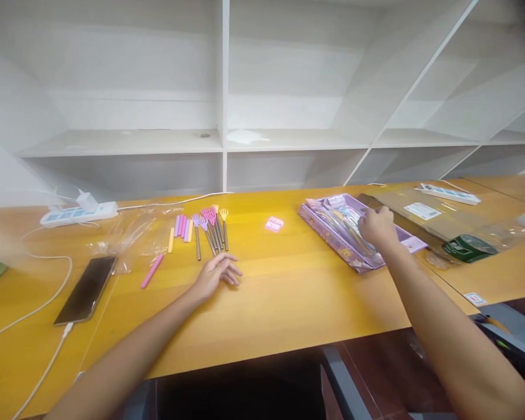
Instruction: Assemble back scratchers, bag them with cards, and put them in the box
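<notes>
My left hand [219,274] rests on the table with its fingers loosely stretched and nothing in them. Just beyond it lie several back scratcher heads [210,219], hand-shaped in pink, purple and yellow, on metal rods. Several coloured tubes [182,227] in purple, pink and yellow lie to their left, and a single pink tube [152,271] lies nearer. At the right, my right hand [376,226] is over a purple open box [332,239] with its fingers bent together; what they hold, if anything, is hidden. Clear plastic-wrapped items [345,224] fill the box.
Small pink cards [274,224] lie mid-table. Leftward are crumpled clear plastic [131,233], a phone [86,290] on a charging cable and a power strip [79,214]. A flattened cardboard package [420,219], green tape roll [469,248] and another power strip [448,193] lie right. White shelves [289,140] stand behind.
</notes>
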Tool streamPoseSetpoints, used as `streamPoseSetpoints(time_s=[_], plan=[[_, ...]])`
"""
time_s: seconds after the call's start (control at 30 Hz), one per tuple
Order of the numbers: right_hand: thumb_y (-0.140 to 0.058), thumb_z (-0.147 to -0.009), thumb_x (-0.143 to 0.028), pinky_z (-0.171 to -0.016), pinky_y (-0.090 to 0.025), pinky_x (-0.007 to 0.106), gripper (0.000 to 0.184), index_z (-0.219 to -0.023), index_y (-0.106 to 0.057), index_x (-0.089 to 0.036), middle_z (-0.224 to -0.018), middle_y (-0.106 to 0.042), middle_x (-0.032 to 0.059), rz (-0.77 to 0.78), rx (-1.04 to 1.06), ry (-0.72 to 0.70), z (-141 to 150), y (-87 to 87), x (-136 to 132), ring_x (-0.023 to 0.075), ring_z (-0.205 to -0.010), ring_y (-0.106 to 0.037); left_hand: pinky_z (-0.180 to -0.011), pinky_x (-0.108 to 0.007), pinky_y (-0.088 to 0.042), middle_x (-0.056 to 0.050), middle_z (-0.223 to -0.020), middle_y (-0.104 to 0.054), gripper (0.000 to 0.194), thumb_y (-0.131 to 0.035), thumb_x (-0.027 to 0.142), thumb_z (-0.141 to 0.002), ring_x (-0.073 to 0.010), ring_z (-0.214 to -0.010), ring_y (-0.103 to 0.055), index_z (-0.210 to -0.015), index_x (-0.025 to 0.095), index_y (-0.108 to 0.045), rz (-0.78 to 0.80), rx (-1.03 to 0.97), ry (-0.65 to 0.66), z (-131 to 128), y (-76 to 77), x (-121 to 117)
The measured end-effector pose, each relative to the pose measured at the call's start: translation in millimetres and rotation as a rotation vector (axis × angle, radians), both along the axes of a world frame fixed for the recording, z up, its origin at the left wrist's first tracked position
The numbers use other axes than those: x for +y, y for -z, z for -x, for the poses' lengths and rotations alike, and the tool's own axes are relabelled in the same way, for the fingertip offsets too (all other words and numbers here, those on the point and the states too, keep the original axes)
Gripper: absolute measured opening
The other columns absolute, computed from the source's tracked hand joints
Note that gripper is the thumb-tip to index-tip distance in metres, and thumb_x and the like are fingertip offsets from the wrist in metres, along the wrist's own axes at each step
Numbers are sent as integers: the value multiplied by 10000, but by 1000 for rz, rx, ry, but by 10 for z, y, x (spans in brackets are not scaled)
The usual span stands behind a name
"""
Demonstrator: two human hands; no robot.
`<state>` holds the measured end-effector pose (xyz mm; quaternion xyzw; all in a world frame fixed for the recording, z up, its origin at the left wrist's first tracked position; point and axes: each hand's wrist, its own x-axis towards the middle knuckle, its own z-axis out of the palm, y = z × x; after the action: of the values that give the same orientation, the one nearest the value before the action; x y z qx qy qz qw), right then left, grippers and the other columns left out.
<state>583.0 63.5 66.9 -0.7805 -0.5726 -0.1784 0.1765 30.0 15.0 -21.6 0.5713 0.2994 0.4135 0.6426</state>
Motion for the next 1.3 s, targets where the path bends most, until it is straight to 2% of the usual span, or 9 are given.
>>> streamPoseSetpoints(time_s=[0.13,0.23,0.4,0.5,0.57,0.63,0.77,0.97,1.3], plan=[[-493,-980,-242,-949,-482,433,365,-1204,-758,-129,-1118,-686,209,-233,118,-226,622,-178,152,315,-1045,-635,-619,-271,-555,-99,-851,-780,415,-705,548,-925,-189,-653,-757,-1017,157,-600,-11,41,-3,-16,22,-3],[-529,-955,-270,-920,-511,407,292,-1096,-774,-195,-1073,-753,129,-226,250,-431,1241,-149,287,282,-987,-679,-614,-267,-542,-83,-796,-764,399,-709,540,-913,-183,-642,-747,-957,163,-586,-18,66,17,-24,48,-15],[-498,-949,-246,-860,-541,358,281,-1020,-767,-202,-1034,-800,95,-109,402,-602,2177,307,407,250,-922,-720,-611,-287,-518,-52,-759,-724,333,-521,503,-1018,-171,-620,-696,-961,181,-587,-118,183,-17,36,33,-41],[-516,-943,-242,-826,-544,353,257,-1004,-765,-218,-1047,-811,91,-42,376,-622,2487,626,378,262,-932,-733,-734,-328,-528,-56,-842,-710,252,-471,354,-1043,-180,-744,-662,-986,190,-655,-491,457,-207,132,-72,-9],[-550,-937,-264,-783,-535,351,238,-1013,-773,-232,-1041,-814,90,1,321,-639,2554,752,340,274,-912,-733,-909,-389,-524,-92,-1012,-712,229,-492,255,-1017,-226,-964,-642,-1058,194,-709,-783,650,-339,198,-154,41],[-550,-945,-289,-751,-518,348,249,-1026,-779,-234,-1007,-813,90,0,299,-646,2538,800,311,274,-871,-729,-1044,-463,-474,-120,-1234,-684,292,-516,216,-1001,-282,-1167,-567,-1206,210,-724,-927,827,-422,244,-206,96],[-522,-946,-319,-707,-488,349,292,-1010,-788,-220,-815,-775,73,-46,381,-607,2420,793,308,256,-728,-696,-1091,-576,-397,-94,-1497,-571,405,-545,308,-1034,-351,-1299,-449,-1425,311,-651,-876,1122,-454,255,-191,148],[-523,-927,-351,-656,-469,338,284,-936,-778,-226,-657,-683,29,-74,481,-612,2357,799,323,228,-610,-635,-1034,-547,-376,-126,-1313,-637,325,-507,335,-1061,-338,-1257,-447,-1305,238,-699,-885,1190,-450,195,-162,87],[-528,-927,-336,-680,-477,327,286,-982,-787,-226,-738,-740,32,-28,474,-667,2427,825,304,222,-659,-655,-923,-457,-365,-115,-1057,-660,158,-582,308,-1018,-325,-1140,-471,-998,216,-708,-902,1247,-435,190,-116,129]])
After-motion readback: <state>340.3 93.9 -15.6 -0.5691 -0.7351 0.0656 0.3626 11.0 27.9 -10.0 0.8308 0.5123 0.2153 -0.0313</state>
